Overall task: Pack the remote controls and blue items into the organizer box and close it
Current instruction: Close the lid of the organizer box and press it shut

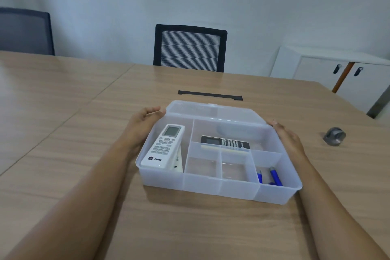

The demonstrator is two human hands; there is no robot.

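A clear plastic organizer box (211, 187) stands on the table with its lid (211, 112) tilted partway up at the back. A white remote (163, 146) leans in the left compartment, with another pale remote partly hidden under it. A black remote (224, 142) lies in the back middle compartment. Two blue items (272, 176) rest in the front right compartment. My left hand (143, 123) grips the lid's left corner. My right hand (287, 136) lies against the lid's right edge.
A small grey round object (335, 136) sits on the table to the right. A black cable slot (210, 95) lies behind the box. Two chairs (190, 48) stand at the far edge; a white cabinet (337, 69) is at the right.
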